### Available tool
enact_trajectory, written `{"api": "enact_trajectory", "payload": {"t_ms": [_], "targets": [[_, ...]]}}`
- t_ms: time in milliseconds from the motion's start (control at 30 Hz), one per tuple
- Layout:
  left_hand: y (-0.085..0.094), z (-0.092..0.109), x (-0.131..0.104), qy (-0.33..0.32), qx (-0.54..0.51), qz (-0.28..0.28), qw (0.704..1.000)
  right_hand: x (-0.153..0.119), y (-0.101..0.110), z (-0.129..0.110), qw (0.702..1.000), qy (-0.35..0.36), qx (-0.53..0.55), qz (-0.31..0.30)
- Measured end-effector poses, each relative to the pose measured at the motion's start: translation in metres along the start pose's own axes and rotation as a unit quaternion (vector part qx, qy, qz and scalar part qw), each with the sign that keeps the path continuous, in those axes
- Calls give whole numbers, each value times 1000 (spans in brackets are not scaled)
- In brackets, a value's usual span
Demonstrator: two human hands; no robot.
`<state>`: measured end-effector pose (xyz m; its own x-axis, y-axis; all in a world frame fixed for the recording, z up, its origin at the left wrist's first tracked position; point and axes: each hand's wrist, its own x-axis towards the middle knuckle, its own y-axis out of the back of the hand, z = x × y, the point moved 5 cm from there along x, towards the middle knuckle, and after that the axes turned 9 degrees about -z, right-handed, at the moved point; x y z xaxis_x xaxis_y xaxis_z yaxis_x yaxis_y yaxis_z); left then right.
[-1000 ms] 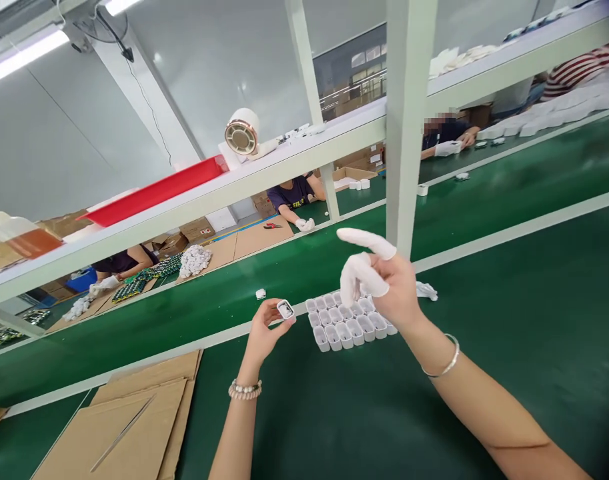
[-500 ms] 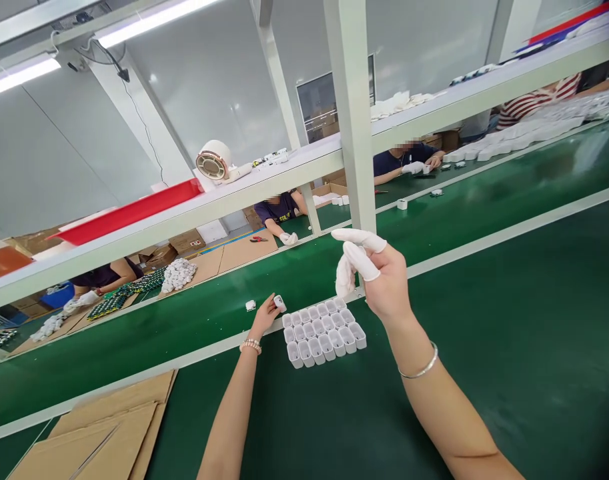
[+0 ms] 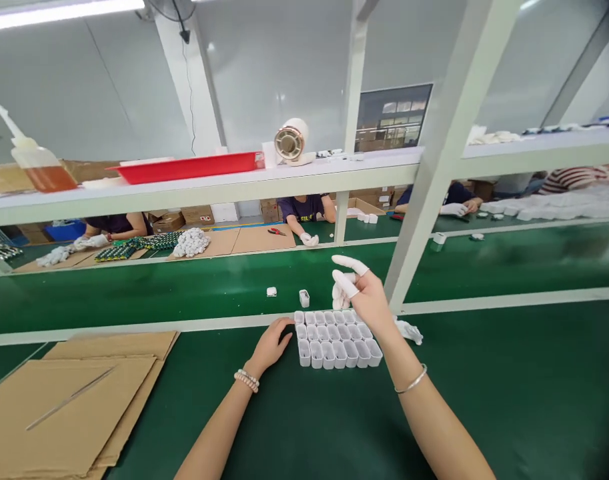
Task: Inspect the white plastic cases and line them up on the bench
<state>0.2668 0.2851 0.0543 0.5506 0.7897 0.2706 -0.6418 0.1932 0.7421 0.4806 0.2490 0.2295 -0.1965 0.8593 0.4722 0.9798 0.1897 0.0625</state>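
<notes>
My left hand (image 3: pixel 273 345) lies at the left edge of a block of small white open-topped plastic cases (image 3: pixel 334 350), fingers apart and nothing in them. Its fingertips are by the back corner case; whether they touch it I cannot tell. Over the back right of the block is my right hand (image 3: pixel 367 297), raised, with white finger cots on several fingers. Its forefinger and thumb are stretched out with a gap between, and I see nothing held. On the green belt beyond, a single white case (image 3: pixel 304 298) stands beside a small white part (image 3: pixel 271 291).
Stacked cardboard sheets (image 3: pixel 129 393) with a thin metal strip lie at left. A crumpled white item (image 3: pixel 409 331) is behind my right wrist. A slanted post (image 3: pixel 434 180) rises at right to a shelf with a red tray (image 3: pixel 194 167). Co-workers sit across the belt.
My left hand has let go of the white case, which now stands on the belt, and has drawn back to the block. The view has levelled and turned left.
</notes>
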Motion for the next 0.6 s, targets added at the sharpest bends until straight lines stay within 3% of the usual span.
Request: {"api": "enact_trajectory", "payload": {"t_ms": [100,267,433,600], "targets": [[-3,-1,1,-7,19,8,1000,11,-23,32,995,-35,-66,-64],[-3,-4,1,-19,45,11,999,42,-68,72,955,-49,-252,-145],[-4,-8,4,-7,42,21,999,57,-115,60,936,-9,-277,-216],[-1,-9,3,-10,16,44,999,62,-140,49,922,30,-291,-252]]}}
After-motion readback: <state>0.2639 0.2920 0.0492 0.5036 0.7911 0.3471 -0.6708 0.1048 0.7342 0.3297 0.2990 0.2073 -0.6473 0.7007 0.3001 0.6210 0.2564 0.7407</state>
